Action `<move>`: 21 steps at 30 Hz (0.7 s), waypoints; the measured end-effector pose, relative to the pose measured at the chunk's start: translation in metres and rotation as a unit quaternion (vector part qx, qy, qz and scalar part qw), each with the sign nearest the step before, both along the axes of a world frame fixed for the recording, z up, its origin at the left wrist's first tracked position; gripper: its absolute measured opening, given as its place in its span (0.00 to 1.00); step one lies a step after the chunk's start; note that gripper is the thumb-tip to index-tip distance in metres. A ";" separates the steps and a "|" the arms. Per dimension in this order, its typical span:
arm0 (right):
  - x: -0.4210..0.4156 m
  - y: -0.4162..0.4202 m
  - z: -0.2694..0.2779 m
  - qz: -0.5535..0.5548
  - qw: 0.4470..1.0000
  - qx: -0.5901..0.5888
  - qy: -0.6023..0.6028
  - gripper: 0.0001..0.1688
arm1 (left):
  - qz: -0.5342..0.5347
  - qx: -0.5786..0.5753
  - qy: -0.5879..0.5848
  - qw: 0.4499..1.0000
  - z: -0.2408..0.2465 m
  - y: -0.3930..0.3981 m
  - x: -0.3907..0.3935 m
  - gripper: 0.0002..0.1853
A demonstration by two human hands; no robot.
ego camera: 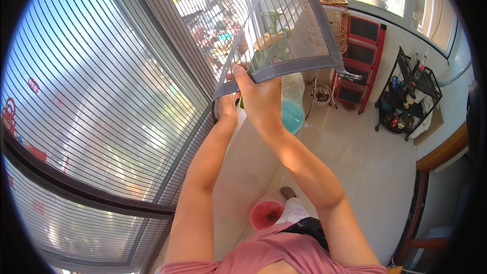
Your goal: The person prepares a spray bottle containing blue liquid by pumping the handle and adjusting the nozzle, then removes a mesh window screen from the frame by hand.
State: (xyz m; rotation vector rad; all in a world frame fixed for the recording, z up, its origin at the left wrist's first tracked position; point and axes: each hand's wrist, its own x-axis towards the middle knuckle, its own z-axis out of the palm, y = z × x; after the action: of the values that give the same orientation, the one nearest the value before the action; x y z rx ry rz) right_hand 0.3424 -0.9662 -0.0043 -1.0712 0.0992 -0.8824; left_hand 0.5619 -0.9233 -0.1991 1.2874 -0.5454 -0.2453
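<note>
A striped mesh screen curtain (283, 42) with a grey fabric hem (293, 67) is raised in front of me. My left hand (227, 105) reaches behind its lower left corner and grips the edge, with its fingers partly covered by the mesh. My right hand (262, 97) has its thumb across the hem. Its other fingers wrap around the neck of a spray bottle (293, 114), mostly hidden. The bottle is clear, with blue liquid low in it. Its green and yellow head shows through the mesh.
Striped screen panels (95, 95) cover the window at left. A pink bucket (266, 213) stands by my foot. Further off are a bamboo birdcage (336, 23), a red folding step ladder (363, 57), a white basket (320, 94) and a black rolling cart (409, 95). A doorway is at lower right.
</note>
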 end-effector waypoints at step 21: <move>-0.030 0.077 0.027 0.003 0.998 -0.034 -0.054 0.08 | 0.111 0.800 -0.576 0.129 0.029 0.138 -0.125 0.29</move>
State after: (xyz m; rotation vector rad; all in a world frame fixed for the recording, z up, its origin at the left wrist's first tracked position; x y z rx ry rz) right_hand 0.3124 -0.8897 0.0230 -1.0845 -0.0237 -0.9422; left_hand 0.4372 -0.7855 -0.1701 3.7805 -1.5266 1.0216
